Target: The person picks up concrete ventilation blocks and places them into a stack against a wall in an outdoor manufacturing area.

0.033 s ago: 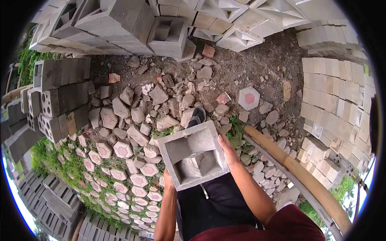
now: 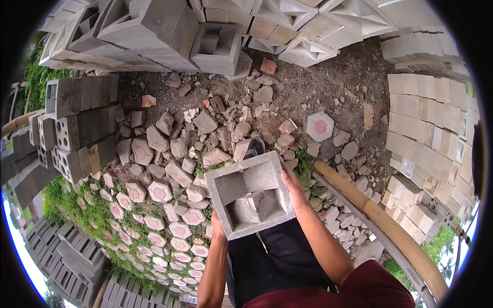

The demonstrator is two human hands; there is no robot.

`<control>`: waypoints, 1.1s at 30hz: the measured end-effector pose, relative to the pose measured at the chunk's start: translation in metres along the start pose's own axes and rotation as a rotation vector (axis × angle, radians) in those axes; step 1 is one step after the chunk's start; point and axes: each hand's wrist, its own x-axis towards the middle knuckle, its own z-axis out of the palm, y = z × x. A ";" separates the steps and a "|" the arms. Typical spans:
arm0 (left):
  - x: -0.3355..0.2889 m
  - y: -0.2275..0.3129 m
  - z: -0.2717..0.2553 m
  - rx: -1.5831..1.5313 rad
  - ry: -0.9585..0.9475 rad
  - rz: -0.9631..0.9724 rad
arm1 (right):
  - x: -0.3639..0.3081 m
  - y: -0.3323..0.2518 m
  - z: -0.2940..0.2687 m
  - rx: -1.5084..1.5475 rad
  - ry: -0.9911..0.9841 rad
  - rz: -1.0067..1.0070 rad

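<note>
A square grey concrete ventilation block (image 2: 239, 177) is held up in front of my body, its recessed face turned toward me. Inside its thick frame are hollows and a raised slanted piece in the middle. My left hand (image 2: 218, 226) grips the block's lower left side, with most of its fingers hidden behind it. Along the right side lies my right hand (image 2: 291, 185), its thumb at the edge and the other fingers out of sight. Below the block, a sandaled foot (image 2: 254, 148) shows past its top edge.
Broken concrete rubble (image 2: 205, 123) covers the ground ahead. Hexagonal pavers (image 2: 159, 191) lie in grass at the left. Stacked ventilation blocks (image 2: 215, 49) stand at the far side, with pale block stacks (image 2: 426, 113) on the right. A bamboo pole (image 2: 380, 218) slants near my right arm.
The view has shifted very slightly, so the surroundings sit a little farther right. Both hands keep hold of the ventilation block, which stays almost in the same place.
</note>
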 end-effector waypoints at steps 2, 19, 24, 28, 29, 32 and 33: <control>0.008 0.037 0.030 -0.018 -0.077 0.009 | 0.009 -0.024 0.004 0.099 0.003 0.006; 0.092 0.222 0.126 0.373 -0.251 0.042 | 0.126 -0.102 0.020 -0.288 -0.015 0.300; 0.145 0.272 0.134 0.539 -0.200 0.272 | 0.194 -0.102 0.034 -0.248 -0.041 0.434; 0.184 0.312 0.143 0.526 -0.181 0.248 | 0.229 -0.112 0.061 -0.165 -0.008 0.373; 0.196 0.323 0.142 0.510 -0.253 0.283 | 0.232 -0.116 0.068 -0.163 0.011 0.352; 0.228 0.349 0.143 0.376 -0.450 0.144 | 0.244 -0.129 0.086 -0.165 0.130 0.413; 0.236 0.355 0.143 0.271 -0.476 0.072 | 0.248 -0.132 0.090 -0.141 0.150 0.439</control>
